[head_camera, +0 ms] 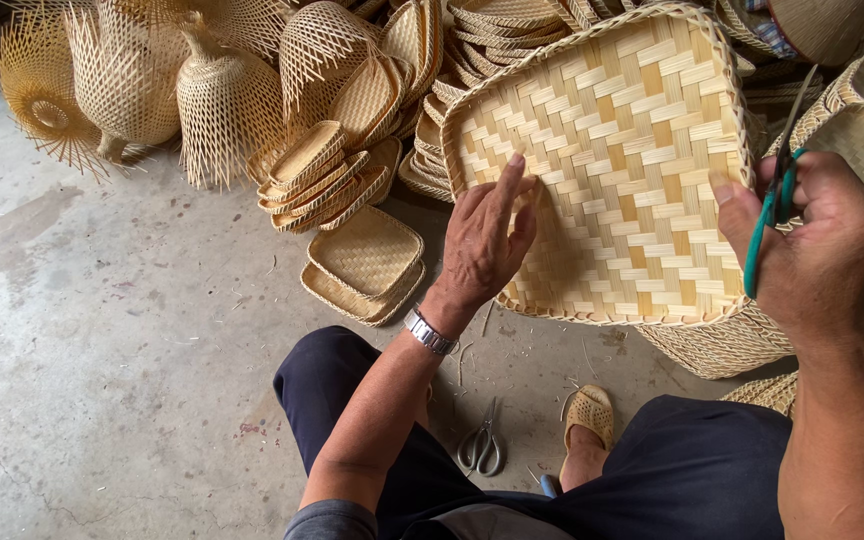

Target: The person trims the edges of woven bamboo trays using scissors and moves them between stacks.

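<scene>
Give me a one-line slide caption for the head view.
Left hand steadies a woven bamboo tray while right hand holds green-handled scissors at its edge.

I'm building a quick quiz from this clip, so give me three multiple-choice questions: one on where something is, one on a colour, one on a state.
1. Where do the grey scissors lie?
A on the floor by the knee
B inside the tray
C on the stack

2. What colour are the handles of the scissors in the right hand?
A red
B teal
C white

3. How is the woven tray held?
A flat on the floor
B tilted up, left hand pressed on it
C hanging

A: they rest on concrete. B: teal loops show. B: fingers spread on the weave.
</scene>
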